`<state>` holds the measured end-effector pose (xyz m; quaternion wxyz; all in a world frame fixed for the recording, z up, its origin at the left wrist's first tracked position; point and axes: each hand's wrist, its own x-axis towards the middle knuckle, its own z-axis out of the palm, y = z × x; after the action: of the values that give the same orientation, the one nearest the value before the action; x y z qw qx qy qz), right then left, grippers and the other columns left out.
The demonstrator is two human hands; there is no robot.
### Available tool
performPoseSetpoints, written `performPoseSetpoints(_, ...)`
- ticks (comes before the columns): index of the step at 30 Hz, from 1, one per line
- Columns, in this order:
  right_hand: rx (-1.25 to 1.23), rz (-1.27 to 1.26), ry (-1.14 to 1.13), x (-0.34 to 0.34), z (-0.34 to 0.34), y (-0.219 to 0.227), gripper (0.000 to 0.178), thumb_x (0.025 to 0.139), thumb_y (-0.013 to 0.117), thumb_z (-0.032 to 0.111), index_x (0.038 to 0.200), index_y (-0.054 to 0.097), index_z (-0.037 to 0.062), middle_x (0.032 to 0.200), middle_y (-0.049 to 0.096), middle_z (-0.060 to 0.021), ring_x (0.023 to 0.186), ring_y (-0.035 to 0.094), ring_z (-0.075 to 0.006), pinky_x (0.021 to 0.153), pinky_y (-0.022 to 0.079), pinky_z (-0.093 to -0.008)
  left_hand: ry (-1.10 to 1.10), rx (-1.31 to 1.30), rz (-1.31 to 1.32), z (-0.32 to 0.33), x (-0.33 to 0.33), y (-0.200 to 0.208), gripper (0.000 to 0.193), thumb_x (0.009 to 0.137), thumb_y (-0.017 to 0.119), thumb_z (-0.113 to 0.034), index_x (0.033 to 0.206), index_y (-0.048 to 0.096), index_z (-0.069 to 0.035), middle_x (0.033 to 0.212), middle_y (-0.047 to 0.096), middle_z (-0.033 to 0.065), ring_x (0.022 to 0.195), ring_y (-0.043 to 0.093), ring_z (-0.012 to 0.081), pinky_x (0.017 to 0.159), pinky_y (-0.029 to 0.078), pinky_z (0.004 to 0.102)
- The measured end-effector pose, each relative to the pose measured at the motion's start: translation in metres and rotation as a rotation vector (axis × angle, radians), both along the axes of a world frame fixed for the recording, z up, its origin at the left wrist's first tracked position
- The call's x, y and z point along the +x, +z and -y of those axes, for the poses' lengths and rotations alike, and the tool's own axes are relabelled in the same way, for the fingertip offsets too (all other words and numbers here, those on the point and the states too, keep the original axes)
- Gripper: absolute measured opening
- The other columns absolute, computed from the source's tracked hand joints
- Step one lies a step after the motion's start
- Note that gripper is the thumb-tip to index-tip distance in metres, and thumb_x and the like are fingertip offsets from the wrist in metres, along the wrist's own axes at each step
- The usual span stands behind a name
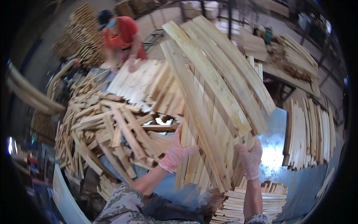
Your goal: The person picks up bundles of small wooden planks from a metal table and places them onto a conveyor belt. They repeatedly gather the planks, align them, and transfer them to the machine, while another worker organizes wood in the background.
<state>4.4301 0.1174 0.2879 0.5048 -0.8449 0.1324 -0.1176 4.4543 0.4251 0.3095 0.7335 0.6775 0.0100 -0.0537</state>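
Head view: both gloved hands press against a bundle of long wooden slats [209, 112], held up between them. The left hand [175, 151] lies flat on the bundle's left face, its fingers [186, 150] spread wide and pointing right across the wood. The right hand [250, 159] grips the bundle's lower right edge, its fingers [257, 147] curled narrow around the slat ends. So the bundle sits directly between the two hands, clamped from both sides rather than gripped by one.

The long axis of the slats runs from the lower middle of the picture, near the hands, up and to the left toward the top. The low ends are at the hands; the far ends fan out above, well away from them. Both hands are at the same end, the left a little higher on the wood than the right.

Below the right forearm lies a neat stack of short slats [257, 203]. To the right, another row of slats [309, 134] stands on the shiny metal counter [274, 149], near but apart from the bundle. To the left spreads a loose heap of offcuts [108, 134]. Behind it, a co-worker in a red shirt [123, 33] bends over more wood, well apart from the person's own hands.
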Motion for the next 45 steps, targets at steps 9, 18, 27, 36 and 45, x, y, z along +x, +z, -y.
performPoseSetpoints(9,-0.03,0.113,0.47,-0.078,-0.22,0.03,0.057,0.082,0.086,0.037,0.116,0.071,-0.0066,0.112,0.067,-0.0222,0.105,0.064,-0.0393,0.099,0.05,-0.0473,0.431,-0.022,-0.002,-0.204,-0.218,0.014,0.112,0.084,0.093,-0.013,0.17,0.022,-0.003,0.149,0.057,0.0101,0.135,0.057,0.0187,0.113,0.05,0.0355)
performPoseSetpoints(18,0.154,-0.019,1.035,-0.273,-0.536,0.072,0.072,0.084,0.089,0.03,0.133,0.058,-0.0125,0.128,0.067,-0.0195,0.114,0.064,-0.026,0.104,0.05,-0.0385,0.897,-0.298,0.064,-0.417,-0.552,0.071,0.106,0.091,0.081,0.003,0.173,0.014,-0.007,0.154,0.052,0.0073,0.118,0.066,0.0164,0.102,0.056,0.0339)
performPoseSetpoints(27,0.006,-0.033,1.657,-0.503,-0.805,0.05,0.059,0.081,0.089,0.036,0.123,0.073,-0.0019,0.113,0.076,-0.0192,0.103,0.073,-0.034,0.099,0.056,-0.0428,1.589,-0.057,0.1,-0.504,-0.843,0.054,0.097,0.087,0.082,0.0,0.168,0.027,-0.003,0.151,0.055,0.0096,0.138,0.054,0.0207,0.121,0.043,0.0356)
performPoseSetpoints(36,-0.674,-0.175,2.15,-0.71,-0.933,0.095,0.09,0.085,0.077,0.068,0.128,0.069,-0.0114,0.11,0.075,-0.0302,0.107,0.075,-0.0403,0.097,0.057,-0.0475,1.881,-0.298,-0.068,-0.526,-1.049,0.007,0.082,0.09,0.082,-0.003,0.161,0.041,-0.003,0.14,0.063,0.0109,0.124,0.063,0.0214,0.109,0.053,0.0369)
performPoseSetpoints(45,-0.914,-0.13,2.098,-0.83,-1.051,0.072,0.103,0.089,0.067,0.076,0.139,0.059,-0.014,0.117,0.075,-0.0289,0.109,0.075,-0.0414,0.093,0.06,-0.0463,1.597,0.167,-0.415,-0.711,-1.196,0.0,0.078,0.096,0.081,-0.032,0.158,0.047,0.0,0.145,0.063,0.0171,0.129,0.061,0.0284,0.114,0.047,0.04)
